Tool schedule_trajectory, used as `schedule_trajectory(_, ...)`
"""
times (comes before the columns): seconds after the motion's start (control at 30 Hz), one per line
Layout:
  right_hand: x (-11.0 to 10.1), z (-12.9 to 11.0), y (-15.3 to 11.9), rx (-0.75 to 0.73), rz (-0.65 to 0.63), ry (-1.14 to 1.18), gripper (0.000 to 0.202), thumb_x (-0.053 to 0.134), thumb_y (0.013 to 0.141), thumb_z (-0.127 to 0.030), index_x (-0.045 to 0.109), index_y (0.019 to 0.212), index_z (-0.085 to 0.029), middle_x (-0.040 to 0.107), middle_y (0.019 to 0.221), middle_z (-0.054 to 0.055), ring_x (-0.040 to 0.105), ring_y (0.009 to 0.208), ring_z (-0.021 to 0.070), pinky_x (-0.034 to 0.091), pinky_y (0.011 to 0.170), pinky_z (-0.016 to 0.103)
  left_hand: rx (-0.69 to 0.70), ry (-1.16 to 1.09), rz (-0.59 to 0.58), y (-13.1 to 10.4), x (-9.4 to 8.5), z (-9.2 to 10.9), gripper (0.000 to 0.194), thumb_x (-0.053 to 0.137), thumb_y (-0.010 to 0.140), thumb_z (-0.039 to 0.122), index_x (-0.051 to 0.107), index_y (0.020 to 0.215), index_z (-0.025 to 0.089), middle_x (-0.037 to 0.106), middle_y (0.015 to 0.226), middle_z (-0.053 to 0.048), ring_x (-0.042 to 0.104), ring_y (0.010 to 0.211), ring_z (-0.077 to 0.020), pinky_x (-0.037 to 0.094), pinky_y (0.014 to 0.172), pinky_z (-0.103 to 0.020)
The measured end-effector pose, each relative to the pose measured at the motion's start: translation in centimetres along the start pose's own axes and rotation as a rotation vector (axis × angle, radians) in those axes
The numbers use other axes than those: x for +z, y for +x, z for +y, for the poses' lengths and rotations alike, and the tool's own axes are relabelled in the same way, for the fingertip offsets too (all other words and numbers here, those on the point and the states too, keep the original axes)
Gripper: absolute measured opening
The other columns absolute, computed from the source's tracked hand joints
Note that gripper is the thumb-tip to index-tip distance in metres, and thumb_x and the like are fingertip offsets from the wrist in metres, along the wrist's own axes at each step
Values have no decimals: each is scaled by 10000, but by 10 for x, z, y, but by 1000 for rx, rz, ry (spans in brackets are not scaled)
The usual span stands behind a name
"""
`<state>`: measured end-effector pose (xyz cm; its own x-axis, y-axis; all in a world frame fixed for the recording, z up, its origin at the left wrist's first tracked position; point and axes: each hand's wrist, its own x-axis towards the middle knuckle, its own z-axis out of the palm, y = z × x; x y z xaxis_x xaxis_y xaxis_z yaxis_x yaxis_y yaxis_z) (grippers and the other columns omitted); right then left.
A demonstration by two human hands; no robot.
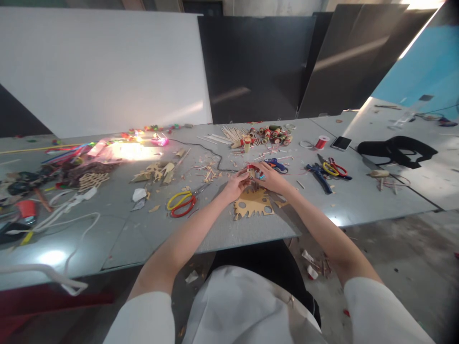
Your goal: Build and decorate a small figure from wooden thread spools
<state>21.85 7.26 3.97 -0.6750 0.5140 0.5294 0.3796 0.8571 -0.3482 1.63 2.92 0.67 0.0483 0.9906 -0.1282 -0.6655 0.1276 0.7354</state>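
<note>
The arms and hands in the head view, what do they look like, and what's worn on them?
The left hand and right hand are human hands, both ungloved. The forearms are bare, with no markings or cables that I can make out. Higher up, the left sleeve and right sleeve are short, plain and white. The fingers' finer details are too small to tell.

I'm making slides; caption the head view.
Left hand and right hand hold a small piece near a notched tan sheet; scissors lie left.
</note>
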Motion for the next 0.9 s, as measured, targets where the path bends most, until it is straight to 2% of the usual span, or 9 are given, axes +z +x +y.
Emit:
schedule_trajectory(0.17,2,3,0,-5,7,-4,637,615,1045,-408,427,1642,-290,616,1401,156,616,1339,336,536,1149,539,-3,21,11,-1,1,1,335,875,789,93,754,1092,165,769,848,-13,691,667,-108,573,722,-242)
schedule_trajectory(0.33,3,2,0,-20,2,-2,629,604,1056,-414,425,1641,-268,612,1409,166,609,1349,343,531,1149,542,7,48,-27,0,-2,-1,322,896,778,140,760,1070,157,762,862,-24,686,669,-103,566,707,-233)
schedule_trajectory(0.57,3,2,-1,-12,-7,6,639,610,1050,-414,428,1646,-274,614,1411,160,626,1328,335,544,1136,526,-3,30,-32,1,-2,-1,241,840,805,88,764,1026,148,756,835,-27,677,668,-106,554,713,-233)
schedule_trajectory(0.9,3,3,1,-24,-2,-24,627,624,1038,-409,457,1627,-272,629,1403,160,645,1310,337,558,1119,539,0,49,-42,3,-6,-3,257,871,782,111,755,1005,168,765,853,-26,694,676,-106,571,717,-229)
